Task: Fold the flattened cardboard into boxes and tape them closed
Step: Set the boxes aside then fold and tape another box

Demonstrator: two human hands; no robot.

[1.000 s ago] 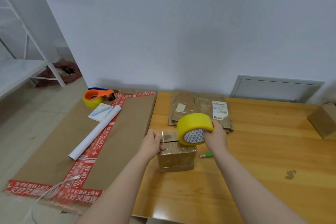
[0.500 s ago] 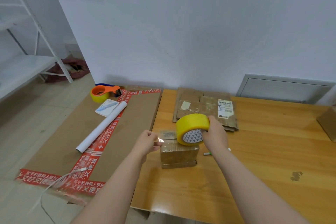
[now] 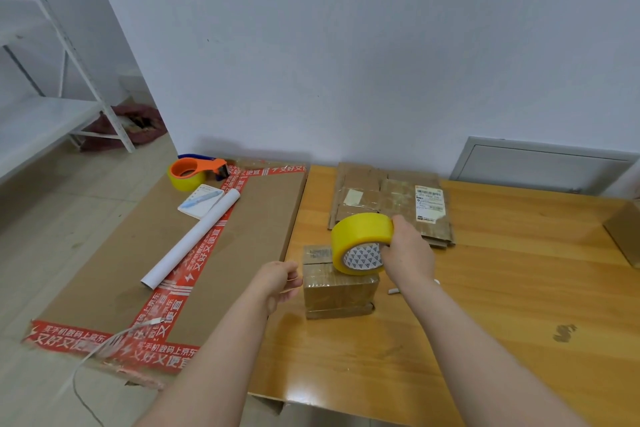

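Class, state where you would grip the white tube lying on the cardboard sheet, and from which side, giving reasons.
Grip the tube around its middle, coming down from above with fingers across its width. It lies flat and slanted on the sheet, a long thin cylinder, so a mid-length hold should balance it; its far end sits by the notebook.

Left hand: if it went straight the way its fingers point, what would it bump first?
Probably the small cardboard box: the left hand points rightward at its left side, from close beside it. The tape roll held by the right hand sits higher, on the box's top. Depth is unclear.
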